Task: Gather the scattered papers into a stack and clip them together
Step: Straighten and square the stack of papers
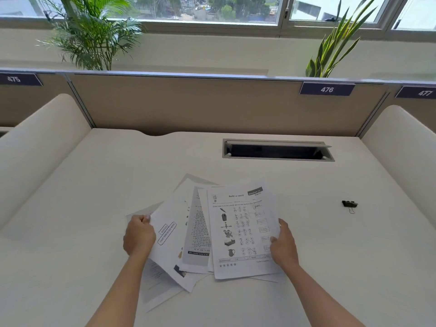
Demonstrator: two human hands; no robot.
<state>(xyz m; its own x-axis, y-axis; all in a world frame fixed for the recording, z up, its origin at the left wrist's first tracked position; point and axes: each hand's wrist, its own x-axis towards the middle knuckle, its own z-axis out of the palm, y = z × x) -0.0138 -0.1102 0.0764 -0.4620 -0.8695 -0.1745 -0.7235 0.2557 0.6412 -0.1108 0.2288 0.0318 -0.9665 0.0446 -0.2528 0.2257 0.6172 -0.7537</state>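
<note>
Several printed papers lie fanned and overlapping in the middle of the white desk. The top sheet is a "Build-a-word" worksheet with small pictures and letters. My left hand grips the left edge of the fanned sheets. My right hand pinches the right edge of the worksheet, thumb on top. A black binder clip rests on the desk to the right, well apart from the papers and both hands.
A rectangular cable slot with an open flap is set into the desk behind the papers. Cream dividers rise on both sides, and a tan partition labelled 476 closes the back. Plants stand behind it by the window.
</note>
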